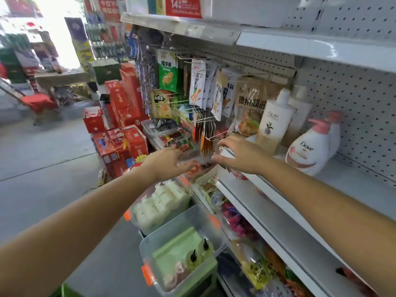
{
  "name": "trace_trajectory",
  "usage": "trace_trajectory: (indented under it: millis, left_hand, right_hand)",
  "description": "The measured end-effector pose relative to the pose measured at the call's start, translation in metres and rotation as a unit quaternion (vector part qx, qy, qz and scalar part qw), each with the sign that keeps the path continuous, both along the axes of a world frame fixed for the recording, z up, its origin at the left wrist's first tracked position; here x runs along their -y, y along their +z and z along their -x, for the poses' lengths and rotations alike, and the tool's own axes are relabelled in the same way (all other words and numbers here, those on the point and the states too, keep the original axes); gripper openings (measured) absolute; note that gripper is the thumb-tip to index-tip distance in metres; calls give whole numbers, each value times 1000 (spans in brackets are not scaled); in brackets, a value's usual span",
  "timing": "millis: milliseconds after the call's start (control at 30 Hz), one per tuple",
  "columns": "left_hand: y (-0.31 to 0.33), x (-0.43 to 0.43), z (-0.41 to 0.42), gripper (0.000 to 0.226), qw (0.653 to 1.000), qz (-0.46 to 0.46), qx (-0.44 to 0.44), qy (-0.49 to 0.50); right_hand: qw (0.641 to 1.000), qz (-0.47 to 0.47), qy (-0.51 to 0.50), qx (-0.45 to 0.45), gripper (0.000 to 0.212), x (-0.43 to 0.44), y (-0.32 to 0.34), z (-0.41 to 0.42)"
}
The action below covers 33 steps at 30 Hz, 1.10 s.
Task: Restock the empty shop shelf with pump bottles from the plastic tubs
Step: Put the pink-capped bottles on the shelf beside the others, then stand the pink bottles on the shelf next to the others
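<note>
Two white Olay pump bottles [274,123] stand at the left end of the white shelf [342,189], one behind the other. To their right stand two white Dove bottles [308,151] with pink pumps. My right hand [240,155] hovers over the shelf's left front corner, fingers spread, just left of the Olay bottles. My left hand [169,161] reaches beside it, fingers against a blurred clear snack packet [197,163]; whether it grips the packet I cannot tell. Below are two clear tubs: one [192,194] packed with white bottles, one [147,249] holding small yellow-green bottles with black caps.
Snack packets [197,86] hang on pegs left of the shelf, close to both hands. Lower shelves [257,243] hold bagged goods. Red gift boxes [120,133] are stacked on the floor at the aisle's end. Grey floor [42,168] lies to the left.
</note>
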<state>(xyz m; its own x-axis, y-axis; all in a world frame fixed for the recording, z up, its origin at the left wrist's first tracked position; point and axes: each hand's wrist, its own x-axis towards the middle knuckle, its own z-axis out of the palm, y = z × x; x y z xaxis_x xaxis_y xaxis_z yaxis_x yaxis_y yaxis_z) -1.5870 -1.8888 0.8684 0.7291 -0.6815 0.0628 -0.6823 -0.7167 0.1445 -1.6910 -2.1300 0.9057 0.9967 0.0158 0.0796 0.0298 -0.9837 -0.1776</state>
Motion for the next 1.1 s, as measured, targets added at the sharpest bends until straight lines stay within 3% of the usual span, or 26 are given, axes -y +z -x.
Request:
trace_trajectory:
  millis: [233,433,600,800,1100]
  left_hand:
    - [-96,-52,-23,70,996,6,-77,49]
    - [-191,-71,-35,89,980,-31,-177,81]
    - [-269,-81,-26,79,961,-39,-253,101]
    - [-343,-86,5,72,940,-61,-308,132]
    - [-451,-96,81,75,900,-78,-394,171]
  right_hand:
    - [994,-39,55,-81,74,-50,-85,-60]
    - [977,-78,69,-184,84,-72,-190,-86]
    - [957,-84,86,-266,81,-84,-273,-84]
    - [934,-93,117,-325,61,-85,-352,-78]
    - [889,-88,183,-411,71,-91,-466,-58]
